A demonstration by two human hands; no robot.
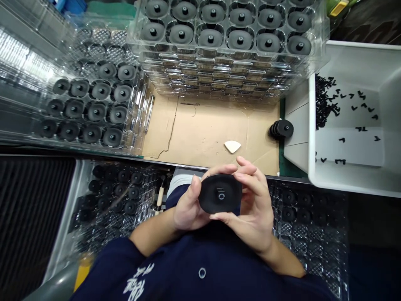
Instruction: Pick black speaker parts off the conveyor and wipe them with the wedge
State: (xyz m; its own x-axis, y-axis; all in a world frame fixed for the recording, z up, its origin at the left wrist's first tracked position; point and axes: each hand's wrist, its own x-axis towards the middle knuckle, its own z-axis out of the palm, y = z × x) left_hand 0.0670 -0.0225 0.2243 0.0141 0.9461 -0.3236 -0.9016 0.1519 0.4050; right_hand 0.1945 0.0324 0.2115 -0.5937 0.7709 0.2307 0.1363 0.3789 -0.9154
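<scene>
Both hands, left hand [188, 207] and right hand [255, 209], pinch the black disc [220, 193] by its rim; it looks light, stiff, smooth.

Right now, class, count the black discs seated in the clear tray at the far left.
14 black discs in the clear tray: two in the back row, then three rows of four nearer the person. Glare may hide more behind.
</scene>
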